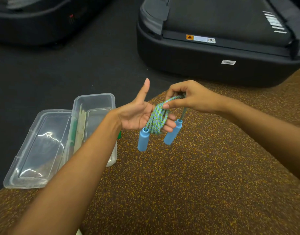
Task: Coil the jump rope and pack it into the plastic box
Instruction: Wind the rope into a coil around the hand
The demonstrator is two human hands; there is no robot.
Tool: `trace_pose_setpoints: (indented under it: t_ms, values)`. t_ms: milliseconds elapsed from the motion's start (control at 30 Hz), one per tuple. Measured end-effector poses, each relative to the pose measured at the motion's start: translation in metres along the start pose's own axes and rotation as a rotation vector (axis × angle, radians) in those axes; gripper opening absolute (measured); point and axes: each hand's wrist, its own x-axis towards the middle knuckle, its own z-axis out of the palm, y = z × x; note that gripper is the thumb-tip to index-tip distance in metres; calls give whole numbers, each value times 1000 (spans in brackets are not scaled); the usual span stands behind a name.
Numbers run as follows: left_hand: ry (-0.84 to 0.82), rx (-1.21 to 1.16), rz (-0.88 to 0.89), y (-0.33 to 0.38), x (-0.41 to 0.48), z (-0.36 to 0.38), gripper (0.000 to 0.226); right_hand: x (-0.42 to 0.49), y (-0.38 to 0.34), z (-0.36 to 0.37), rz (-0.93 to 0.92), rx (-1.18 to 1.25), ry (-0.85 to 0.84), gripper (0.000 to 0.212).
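Note:
The jump rope (pixel 156 118) is a blue-and-green braided cord with two light blue handles. Its cord is wound in several loops around the fingers of my left hand (pixel 137 114), palm up and thumb raised. One handle (pixel 143 139) hangs below that hand, the other handle (pixel 173 132) dangles just to the right. My right hand (pixel 184 97) pinches the top of the loops from the right. The clear plastic box (pixel 95 102) lies on the floor to the left, open, partly hidden by my left forearm.
The box's clear lid (pixel 40 150) lies flat beside it on the left. A pale strip and something green lie between or inside them. A black treadmill base (pixel 213 65) stands behind my hands, another dark machine (pixel 35 26) at the far left. Brown speckled floor lies underneath.

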Motion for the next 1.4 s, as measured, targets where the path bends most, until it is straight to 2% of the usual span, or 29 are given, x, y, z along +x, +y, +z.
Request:
trace_pose_setpoints:
  t_ms: [100, 267, 533, 733, 933, 1033, 1200, 1267, 1400]
  values:
    - [-7, 8, 3, 0, -1, 0, 106, 0, 8, -3, 8, 28, 2, 24]
    - [22, 5, 28, 3, -4, 1, 102, -1, 28, -4, 30, -107, 36, 15]
    - [14, 22, 21, 3, -9, -5, 97, 0, 43, 6, 60, -150, -47, 23]
    - [67, 79, -1, 3, -12, -2, 85, -4, 44, 7, 186, 92, -114, 17]
    - [117, 108, -37, 2, -11, -1, 84, -9, 50, 0, 245, 87, -102, 23]
    - [137, 29, 31, 1, -9, 0, 89, -11, 50, 6, 264, 76, -89, 30]
    - [51, -273, 250, -1, -5, -4, 101, -10, 54, 25, 302, 138, -125, 28]
    - [74, -375, 326, -2, -3, -6, 107, -11, 54, 31, 309, 148, -144, 26]
    - [80, -437, 397, -5, 1, -7, 114, -11, 52, 43, 311, 148, -182, 25]
